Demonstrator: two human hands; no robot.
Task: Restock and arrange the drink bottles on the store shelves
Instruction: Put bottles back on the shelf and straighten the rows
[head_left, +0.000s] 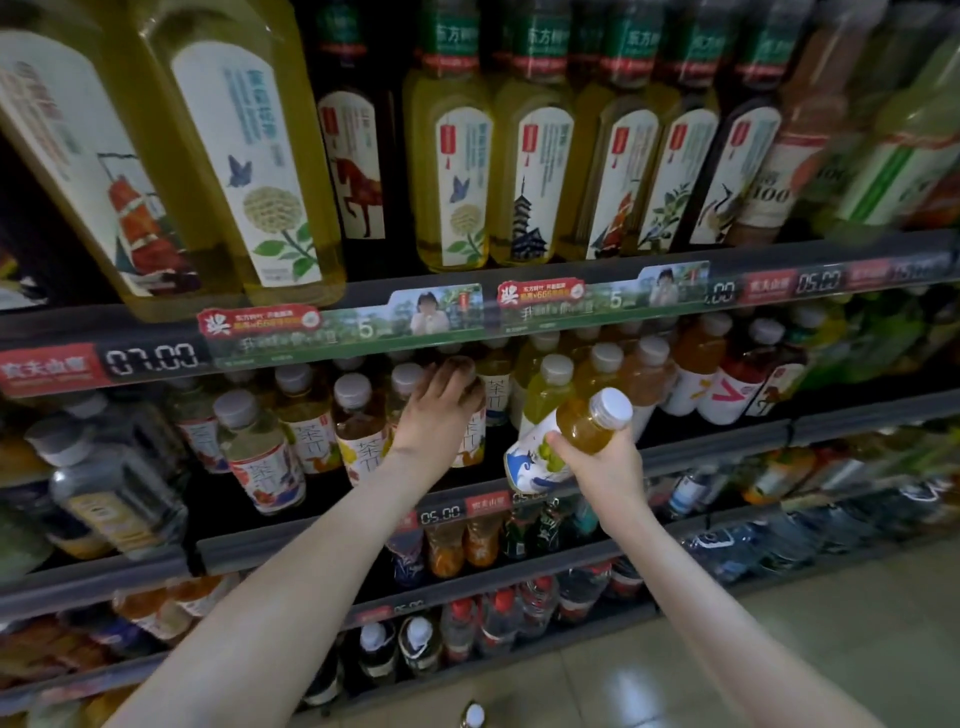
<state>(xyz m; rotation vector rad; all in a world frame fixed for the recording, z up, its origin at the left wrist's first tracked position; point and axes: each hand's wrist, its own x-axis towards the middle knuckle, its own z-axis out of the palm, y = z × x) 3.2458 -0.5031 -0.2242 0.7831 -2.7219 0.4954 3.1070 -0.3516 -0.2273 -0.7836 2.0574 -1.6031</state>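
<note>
R hand (597, 462) holds a tea bottle (566, 439) out in front of the 2nd shelf (727, 447), near side of the rail. Fingers wrap it from below at the mid-body, just where label meets bare neck; thumb side faces me, fingertips hidden behind the bottle, so can't tell how tight. Bottle's long axis is tilted: white cap (613, 408) up and to the right, pointing in toward the shelf, base down-left toward me.

L hand (441, 410) is further in and to the left, fingers curled down over the cap of a standing bottle (470, 431) in the front row, palm on top. Looks like it's steadying or pushing that one back, prob to open a slot.

Key relation: the gap for the held bottle seems to lie just between the two hands, right of the L-hand bottle and left of the pale yellow-green bottle (545, 400). R hand is the nearer one to it. Bottle would need righting to vertical, base first, before it goes in; neighbours are packed close, so caps could get knocked.
</note>
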